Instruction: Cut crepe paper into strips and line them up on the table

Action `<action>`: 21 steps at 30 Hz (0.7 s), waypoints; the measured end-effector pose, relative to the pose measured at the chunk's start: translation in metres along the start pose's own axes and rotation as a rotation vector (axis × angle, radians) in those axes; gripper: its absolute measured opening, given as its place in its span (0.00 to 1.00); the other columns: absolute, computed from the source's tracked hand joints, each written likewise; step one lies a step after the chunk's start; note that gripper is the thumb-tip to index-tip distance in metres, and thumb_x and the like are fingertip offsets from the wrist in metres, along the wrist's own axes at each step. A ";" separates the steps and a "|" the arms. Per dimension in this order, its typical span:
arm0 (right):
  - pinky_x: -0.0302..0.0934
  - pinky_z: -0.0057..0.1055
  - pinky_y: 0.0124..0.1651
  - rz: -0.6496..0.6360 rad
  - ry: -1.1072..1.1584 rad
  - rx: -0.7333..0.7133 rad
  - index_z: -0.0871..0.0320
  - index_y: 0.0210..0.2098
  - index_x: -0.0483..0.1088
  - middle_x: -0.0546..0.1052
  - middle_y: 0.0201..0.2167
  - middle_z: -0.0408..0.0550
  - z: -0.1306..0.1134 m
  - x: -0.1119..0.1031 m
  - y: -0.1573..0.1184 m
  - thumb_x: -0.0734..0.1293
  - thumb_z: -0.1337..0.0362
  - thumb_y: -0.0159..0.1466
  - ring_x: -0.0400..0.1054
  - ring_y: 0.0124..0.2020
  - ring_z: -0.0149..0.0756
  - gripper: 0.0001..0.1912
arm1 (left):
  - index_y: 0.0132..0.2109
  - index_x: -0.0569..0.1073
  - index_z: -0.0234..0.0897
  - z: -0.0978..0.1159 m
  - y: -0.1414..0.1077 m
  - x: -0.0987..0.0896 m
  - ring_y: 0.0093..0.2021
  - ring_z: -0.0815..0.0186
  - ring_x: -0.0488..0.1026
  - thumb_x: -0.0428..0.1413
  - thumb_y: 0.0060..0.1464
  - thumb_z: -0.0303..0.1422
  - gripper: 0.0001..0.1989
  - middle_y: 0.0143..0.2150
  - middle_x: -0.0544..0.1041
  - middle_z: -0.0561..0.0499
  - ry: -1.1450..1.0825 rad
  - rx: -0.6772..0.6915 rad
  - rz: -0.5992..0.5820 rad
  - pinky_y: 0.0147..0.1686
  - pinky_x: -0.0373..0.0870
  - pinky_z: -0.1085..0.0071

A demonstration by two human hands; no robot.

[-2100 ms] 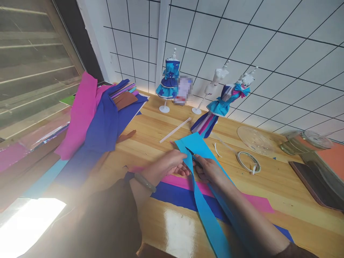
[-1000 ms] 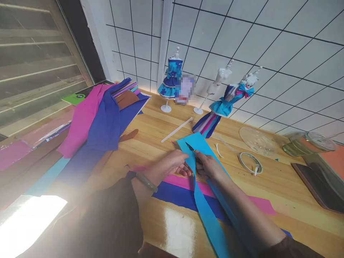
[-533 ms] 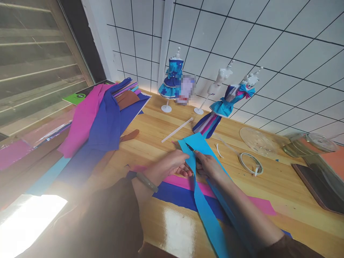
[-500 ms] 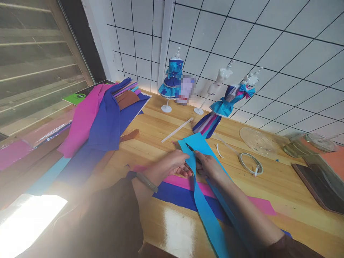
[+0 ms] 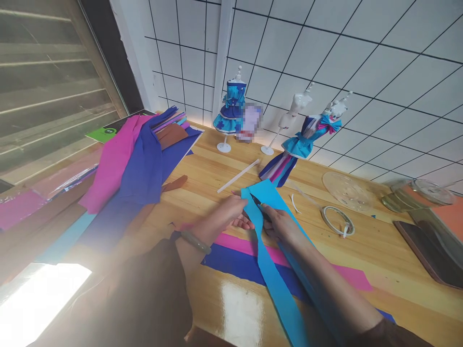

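Observation:
My right hand [image 5: 280,221] is closed round a pair of scissors [image 5: 255,199], whose dark blades lie over a sheet of light blue crepe paper [image 5: 269,190] near its far end. On the other side of the blades, my left hand [image 5: 236,212] pinches the edge of a long light blue strip [image 5: 275,284], still joined at the far end. The strip twists down toward me between my forearms. Beneath both hands lie a pink strip [image 5: 231,241] and a dark blue strip [image 5: 231,264]. The scissors' handles are mostly hidden in my right hand.
Small dress forms stand along the wall, one in a blue dress [image 5: 233,108], one bare [image 5: 296,108], one in a striped gown [image 5: 300,142]. A tape roll [image 5: 338,221], glass jar [image 5: 415,195] and phone [image 5: 428,253] lie right. Folded paper [image 5: 142,168] spreads left.
My left hand has shifted slightly left with the strip's edge, and a gap has widened between strip and sheet at the blades. My right hand stays nearly in place.

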State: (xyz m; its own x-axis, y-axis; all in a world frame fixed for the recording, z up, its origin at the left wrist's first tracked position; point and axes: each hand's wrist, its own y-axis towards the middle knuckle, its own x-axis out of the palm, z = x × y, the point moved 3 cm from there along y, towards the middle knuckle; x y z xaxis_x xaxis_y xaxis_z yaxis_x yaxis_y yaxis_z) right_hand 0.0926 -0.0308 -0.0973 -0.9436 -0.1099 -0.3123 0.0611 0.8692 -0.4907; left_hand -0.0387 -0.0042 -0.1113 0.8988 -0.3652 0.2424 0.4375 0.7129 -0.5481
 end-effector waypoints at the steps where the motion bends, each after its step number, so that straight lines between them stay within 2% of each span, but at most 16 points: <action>1: 0.37 0.26 0.13 -0.009 0.017 0.007 0.54 0.18 0.48 0.49 0.09 0.33 0.000 0.000 0.000 0.56 0.50 0.59 0.41 0.10 0.23 0.20 | 0.36 0.62 0.34 0.000 0.000 0.000 0.17 0.69 0.70 0.40 0.59 0.32 0.09 0.17 0.68 0.53 0.002 -0.005 0.000 0.17 0.64 0.78; 7: 0.35 0.25 0.13 -0.048 0.117 0.027 0.54 0.18 0.47 0.49 0.10 0.33 -0.002 0.003 0.006 0.57 0.50 0.59 0.40 0.10 0.22 0.21 | 0.36 0.62 0.33 0.003 -0.005 0.003 0.17 0.70 0.70 0.41 0.58 0.31 0.08 0.18 0.69 0.52 0.006 -0.018 0.001 0.18 0.64 0.78; 13: 0.34 0.25 0.13 -0.054 0.139 0.042 0.54 0.18 0.46 0.48 0.09 0.33 -0.004 0.007 0.010 0.57 0.50 0.59 0.39 0.10 0.22 0.21 | 0.31 0.64 0.32 0.005 -0.006 0.003 0.17 0.70 0.69 0.41 0.57 0.30 0.10 0.17 0.70 0.49 0.008 -0.016 -0.024 0.17 0.63 0.78; 21: 0.34 0.24 0.13 -0.051 0.140 0.038 0.54 0.17 0.45 0.48 0.09 0.33 -0.006 0.008 0.010 0.57 0.51 0.60 0.39 0.10 0.21 0.22 | 0.32 0.62 0.34 0.002 -0.004 0.002 0.17 0.70 0.70 0.43 0.57 0.31 0.08 0.17 0.70 0.51 -0.001 -0.012 -0.021 0.18 0.64 0.78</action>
State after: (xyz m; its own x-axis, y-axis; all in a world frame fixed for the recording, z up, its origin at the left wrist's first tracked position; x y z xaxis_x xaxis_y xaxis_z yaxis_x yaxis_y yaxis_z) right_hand 0.0843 -0.0199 -0.1003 -0.9818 -0.0825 -0.1710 0.0220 0.8451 -0.5341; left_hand -0.0383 -0.0070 -0.1070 0.8893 -0.3797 0.2548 0.4562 0.6975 -0.5526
